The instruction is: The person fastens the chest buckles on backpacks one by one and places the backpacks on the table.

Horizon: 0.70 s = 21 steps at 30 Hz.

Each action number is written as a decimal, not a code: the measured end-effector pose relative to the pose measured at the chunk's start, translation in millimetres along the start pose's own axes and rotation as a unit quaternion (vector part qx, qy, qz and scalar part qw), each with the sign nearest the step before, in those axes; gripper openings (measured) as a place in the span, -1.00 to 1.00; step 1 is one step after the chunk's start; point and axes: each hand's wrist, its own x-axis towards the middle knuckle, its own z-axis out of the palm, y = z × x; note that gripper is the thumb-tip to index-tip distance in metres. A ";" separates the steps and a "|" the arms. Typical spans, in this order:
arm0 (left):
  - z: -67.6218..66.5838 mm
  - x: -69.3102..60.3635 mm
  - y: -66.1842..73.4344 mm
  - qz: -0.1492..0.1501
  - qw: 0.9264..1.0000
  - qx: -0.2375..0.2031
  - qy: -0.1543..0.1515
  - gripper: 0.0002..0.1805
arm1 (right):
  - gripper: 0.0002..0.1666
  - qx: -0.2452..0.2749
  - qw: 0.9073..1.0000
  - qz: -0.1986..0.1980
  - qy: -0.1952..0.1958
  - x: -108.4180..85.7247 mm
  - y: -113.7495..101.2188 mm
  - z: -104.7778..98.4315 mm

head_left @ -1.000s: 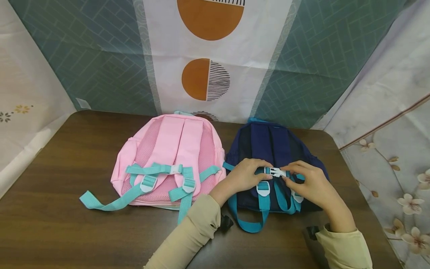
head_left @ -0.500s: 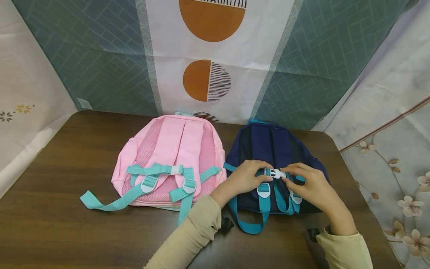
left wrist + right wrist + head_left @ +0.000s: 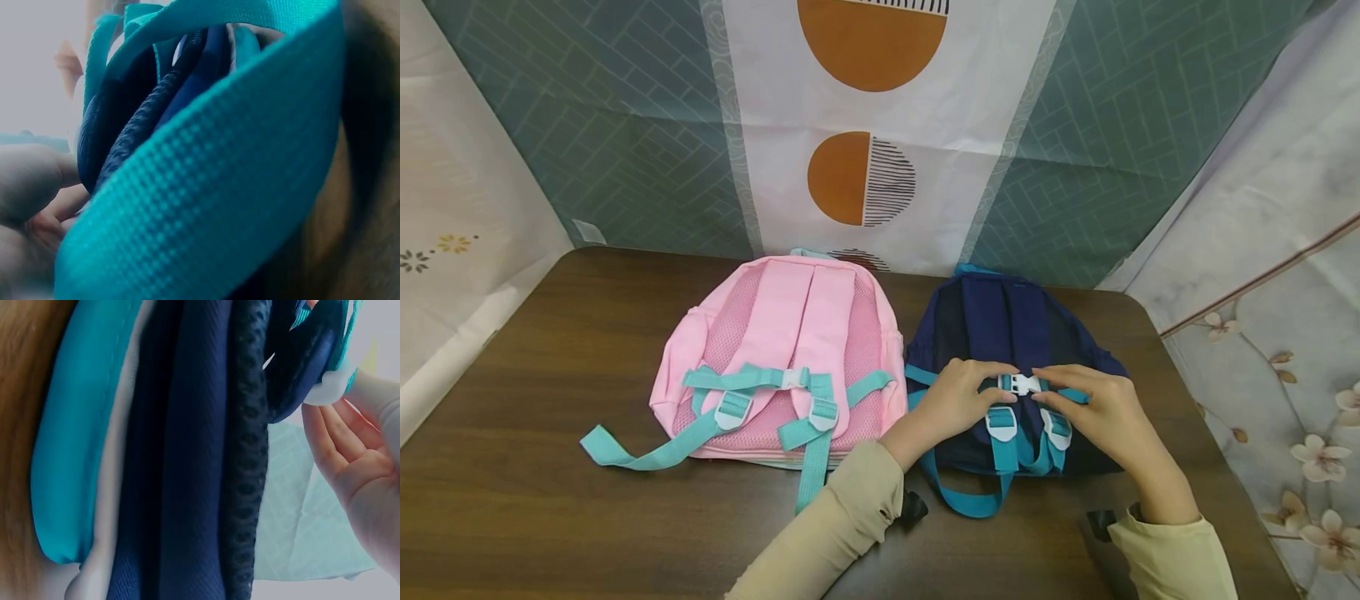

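Observation:
A navy backpack [image 3: 1078, 333] with teal straps lies with its shoulder straps facing up at the right of the table. Across those straps sits a white side-release buckle [image 3: 1022, 384], its two halves joined. My left hand [image 3: 958, 400] pinches the buckle's left end between thumb and fingers. On its right end, my right hand [image 3: 1097, 408] does the same. A loop of teal webbing [image 3: 206, 175] fills much of the left wrist view and partly hides the hand. The right wrist view shows the bag's side [image 3: 194, 456] and a white plastic piece [image 3: 328, 390] at my fingertips.
Left of the navy bag lies a pink backpack [image 3: 775, 317], its light teal straps fastened by a white buckle [image 3: 792, 379]. One loose strap end [image 3: 617, 450] trails over the brown table [image 3: 550, 375]. A patterned cloth [image 3: 647, 125] hangs behind.
Both hands have shifted slightly right with the buckle. Its prongs, seen in the gap between the halves earlier, are now mostly inside, and the halves sit closer together.

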 end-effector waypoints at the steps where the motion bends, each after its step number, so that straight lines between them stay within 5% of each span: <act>1: 0.8 -0.1 0.5 0.000 1.000 0.001 0.002 -0.57 | -0.55 0.003 1.000 0.003 0.001 -0.1 0.0 0.5; 12: 3.3 -1.6 2.1 -0.016 1.000 0.005 0.002 -0.56 | -0.59 -0.004 1.000 0.012 -0.014 -0.3 -3.1 5.9; 21: 5.0 -1.3 1.6 -0.028 0.999 0.031 -0.028 -0.58 | -0.63 0.007 0.995 0.046 -0.092 -1.7 -1.4 8.2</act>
